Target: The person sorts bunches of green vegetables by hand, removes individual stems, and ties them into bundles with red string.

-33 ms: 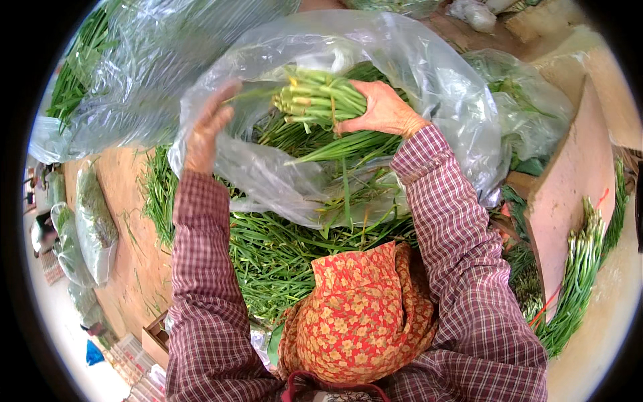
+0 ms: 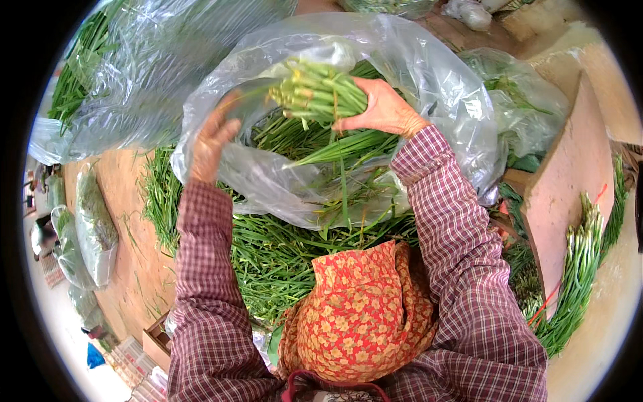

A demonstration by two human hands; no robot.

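Note:
My right hand (image 2: 385,110) grips a bundle of chives (image 2: 315,94), its cut pale-green stem ends facing left. A thin brownish strip crosses the bundle near my thumb. My left hand (image 2: 213,137) is raised to the left of it, smeared by motion. From the bundle a thin yellowish leaf (image 2: 253,92) reaches toward my left fingertips; whether they grip it is unclear. Below both hands a large clear plastic bag (image 2: 439,80) gapes wide, with more chives (image 2: 288,137) inside.
Loose green leaves (image 2: 274,261) are heaped before me. Plastic-covered greens (image 2: 187,60) lie at the far left, filled clear bags (image 2: 97,221) on the floor at left. A board (image 2: 569,194) stands at right beside tied chives (image 2: 579,268). A red flowered cloth (image 2: 355,308) is close to me.
My left hand has shifted slightly down and to the right. The bundle in my right hand has barely moved.

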